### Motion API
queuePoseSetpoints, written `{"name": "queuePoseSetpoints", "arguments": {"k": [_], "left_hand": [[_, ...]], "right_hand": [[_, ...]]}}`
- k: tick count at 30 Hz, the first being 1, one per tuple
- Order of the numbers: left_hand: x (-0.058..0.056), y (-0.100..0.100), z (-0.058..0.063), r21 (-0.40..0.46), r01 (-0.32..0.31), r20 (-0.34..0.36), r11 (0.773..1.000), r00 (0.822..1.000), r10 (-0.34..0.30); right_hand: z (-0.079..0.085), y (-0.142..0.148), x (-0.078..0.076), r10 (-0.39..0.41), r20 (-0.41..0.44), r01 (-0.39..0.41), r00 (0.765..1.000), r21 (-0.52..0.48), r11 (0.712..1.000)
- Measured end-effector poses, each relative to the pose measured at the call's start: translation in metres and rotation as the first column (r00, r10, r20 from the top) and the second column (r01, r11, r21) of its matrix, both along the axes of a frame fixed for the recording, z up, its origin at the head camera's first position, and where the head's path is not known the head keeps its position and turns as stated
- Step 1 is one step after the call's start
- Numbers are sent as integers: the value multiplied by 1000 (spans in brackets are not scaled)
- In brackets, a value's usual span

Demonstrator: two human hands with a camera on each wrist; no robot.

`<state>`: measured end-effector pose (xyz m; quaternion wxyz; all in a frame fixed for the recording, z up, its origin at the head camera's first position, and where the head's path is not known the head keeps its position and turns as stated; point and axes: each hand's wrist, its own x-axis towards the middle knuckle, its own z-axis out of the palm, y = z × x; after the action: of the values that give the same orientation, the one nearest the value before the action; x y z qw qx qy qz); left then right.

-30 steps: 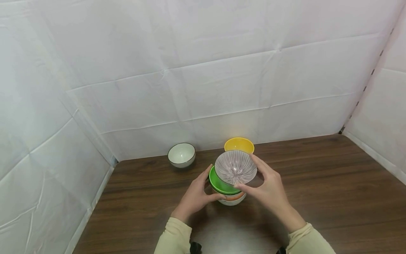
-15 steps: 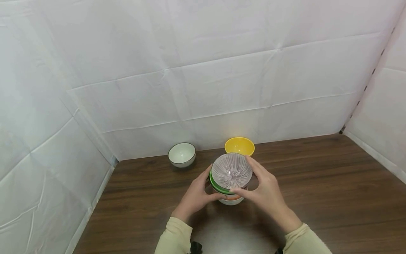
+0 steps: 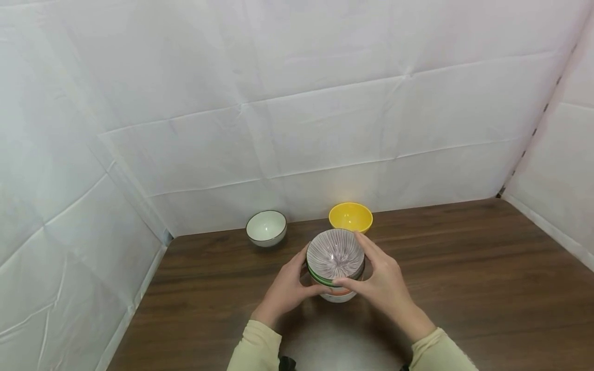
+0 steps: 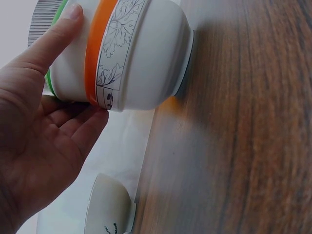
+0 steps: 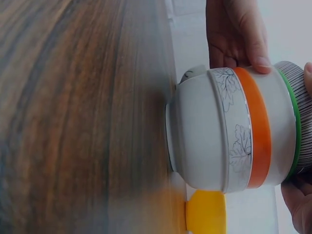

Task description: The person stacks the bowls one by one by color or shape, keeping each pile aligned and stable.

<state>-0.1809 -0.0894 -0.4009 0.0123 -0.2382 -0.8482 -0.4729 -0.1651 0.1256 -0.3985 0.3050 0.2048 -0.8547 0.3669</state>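
A stack of nested bowls stands upright on the table in front of me. Its lowest bowl is white with a grey leaf-patterned band (image 5: 195, 136); above it come an orange-banded bowl (image 5: 259, 126) and a green-rimmed bowl (image 5: 296, 112). On top, a bowl with fine purple-grey stripes (image 3: 335, 253) sits inside the green rim, most of its outside hidden. My right hand (image 3: 385, 283) grips this striped bowl, thumb at the near side and fingers at the far right. My left hand (image 3: 289, 288) steadies the stack's left side, thumb in front and fingers curled behind.
Behind the stack, a yellow bowl (image 3: 350, 216) stands close to the white back sheet (image 3: 320, 129). A white bowl with a dark rim (image 3: 266, 226) stands back left. The brown wooden table (image 3: 464, 268) extends to both sides.
The striped bowl has come down and left in my right hand, from above the green bowl's right edge to inside its rim. My left hand has stayed on the stack.
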Motion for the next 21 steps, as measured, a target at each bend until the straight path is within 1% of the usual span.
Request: {"name": "queuePoseSetpoints", "arguments": {"k": [4,13,21], "left_hand": [[1,-1,-1,-6,-5,8,1000,1000,5],[3,-2,-3,-16,-24,31,1000,999,25],[-2,0,-2,-24,-10,7,1000,1000,11]], "right_hand": [[-3,0,0,1,-4,-1,1000,6,1000],[-7,0,0,14,29,-14,999,3,1000],[-5,4,-3,34,70,-35,997,11,999]]}}
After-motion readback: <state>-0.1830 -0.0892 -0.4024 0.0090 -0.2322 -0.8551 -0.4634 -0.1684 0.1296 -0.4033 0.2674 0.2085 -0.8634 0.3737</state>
